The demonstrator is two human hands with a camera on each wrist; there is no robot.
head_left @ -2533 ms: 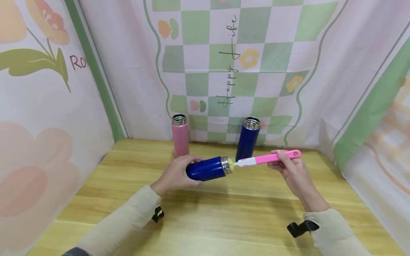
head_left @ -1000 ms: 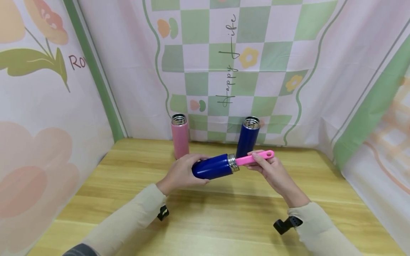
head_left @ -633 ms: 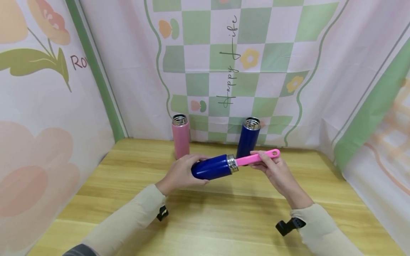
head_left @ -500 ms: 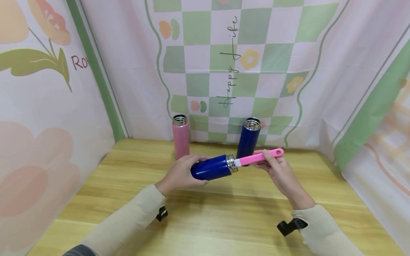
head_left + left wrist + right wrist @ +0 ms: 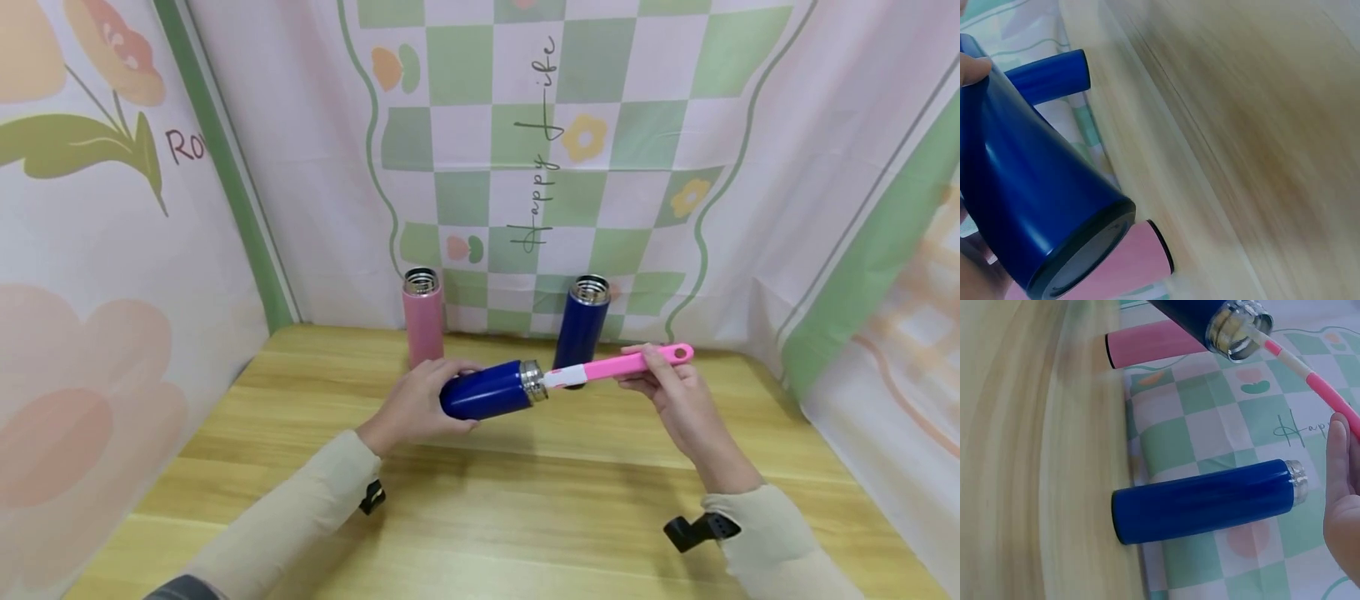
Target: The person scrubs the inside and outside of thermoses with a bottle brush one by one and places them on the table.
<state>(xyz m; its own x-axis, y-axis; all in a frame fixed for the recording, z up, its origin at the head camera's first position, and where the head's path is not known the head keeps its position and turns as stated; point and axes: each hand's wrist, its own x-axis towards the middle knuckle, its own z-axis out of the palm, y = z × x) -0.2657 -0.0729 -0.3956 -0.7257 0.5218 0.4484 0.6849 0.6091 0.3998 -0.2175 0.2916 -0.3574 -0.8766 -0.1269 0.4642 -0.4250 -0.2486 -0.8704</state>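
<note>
Pulled the pink stick (image 5: 613, 367) part of the way out of the held blue bottle (image 5: 483, 393), to show much more of its white part than half a second ago. Moved the right hand (image 5: 686, 408) away from the bottle's mouth to do that, and shifted the bottle a tiny bit to the left. Left the far end of the stick inside, so by that sign was likely in the middle of the work in the bottle, and not done yet. Held the bottle up in the air over the desk (image 5: 480, 517), tipped almost on its side, with the open mouth to the right and a little up. Gripped it near the bottom with the left hand (image 5: 416, 404), fingers and thumb curled round its sides. Pinched the pink part of the stick between the right thumb and fingers. Saw a smooth, shiny, round bottle, hard like metal by the look of it, with a silver neck and a dark rim round the flat bottom. Saw a slim, straight stick, likely plastic, with a round hole near the tip. Could not make out the end hidden in the bottle. Found a pink bottle (image 5: 423, 329) and another blue bottle (image 5: 581, 333) farther back, both upright and open, with shiny silver necks. Noticed stripy yellow wood on the desk, and behind it a soft-looking cloth (image 5: 457, 137) with green and white squares and flowers. Wore long cream sleeves (image 5: 780, 542).
</note>
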